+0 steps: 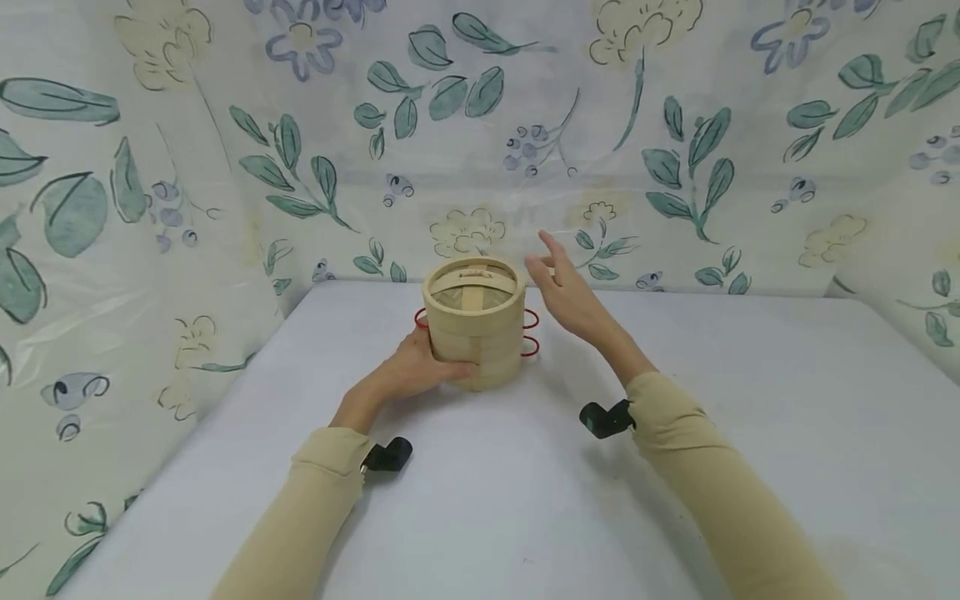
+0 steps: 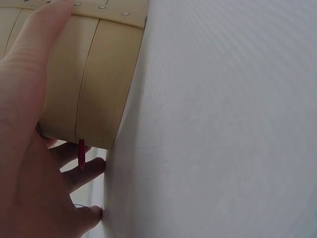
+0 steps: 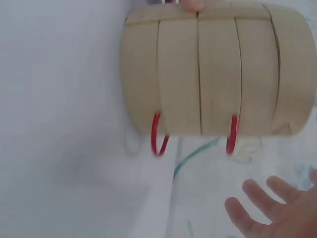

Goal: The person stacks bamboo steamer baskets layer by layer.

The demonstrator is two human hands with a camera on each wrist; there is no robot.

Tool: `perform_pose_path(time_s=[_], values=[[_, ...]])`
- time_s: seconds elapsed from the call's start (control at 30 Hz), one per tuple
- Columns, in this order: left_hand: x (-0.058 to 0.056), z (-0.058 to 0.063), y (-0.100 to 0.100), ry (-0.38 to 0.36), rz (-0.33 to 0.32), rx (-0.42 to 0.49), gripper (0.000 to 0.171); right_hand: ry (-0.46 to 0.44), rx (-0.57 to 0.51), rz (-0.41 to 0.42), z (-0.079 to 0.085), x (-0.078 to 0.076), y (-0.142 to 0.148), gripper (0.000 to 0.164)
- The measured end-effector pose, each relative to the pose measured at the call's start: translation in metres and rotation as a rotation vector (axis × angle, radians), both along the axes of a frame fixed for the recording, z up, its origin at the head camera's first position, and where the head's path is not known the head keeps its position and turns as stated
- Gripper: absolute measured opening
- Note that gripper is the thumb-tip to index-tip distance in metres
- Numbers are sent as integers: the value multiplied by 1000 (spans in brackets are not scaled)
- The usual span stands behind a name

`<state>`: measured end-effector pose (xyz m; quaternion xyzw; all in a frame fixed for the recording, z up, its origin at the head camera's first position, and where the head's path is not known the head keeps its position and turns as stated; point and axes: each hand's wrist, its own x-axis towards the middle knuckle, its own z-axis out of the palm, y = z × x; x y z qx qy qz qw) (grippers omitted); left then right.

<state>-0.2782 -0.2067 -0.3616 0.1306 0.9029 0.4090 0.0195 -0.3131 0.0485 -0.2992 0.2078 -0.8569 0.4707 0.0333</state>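
Note:
A round bamboo steamer [image 1: 487,354] with stacked tiers stands upright on the white table, its woven lid [image 1: 472,298] on top. Red loops [image 3: 154,133] stick out from its sides. My left hand [image 1: 415,367] grips the lower left side, with the thumb across the front; in the left wrist view its other fingers [image 2: 85,174] reach round behind, near a red loop. To the right of the lid, my right hand [image 1: 573,302] is raised with its fingers extended, apart from the steamer and holding nothing.
The white table [image 1: 480,517] reaches back to a wall covered in floral-print sheeting [image 1: 480,175], close behind the steamer. A black wrist camera [image 1: 388,455] sits at the left cuff, and another black camera [image 1: 606,419] at the right cuff.

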Motion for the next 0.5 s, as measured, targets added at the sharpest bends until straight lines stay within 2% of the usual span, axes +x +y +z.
perform_pose_path(time_s=[0.17,0.4,0.5], values=[[-3,0,-7,-27,-2,-12,78,-6,42,-42,-10,7,36,72],[5,2,-24,-107,38,-79,98,-5,62,-42,-33,19,82,71],[7,3,-34,-98,38,-102,106,-9,80,-46,-42,26,99,69]])
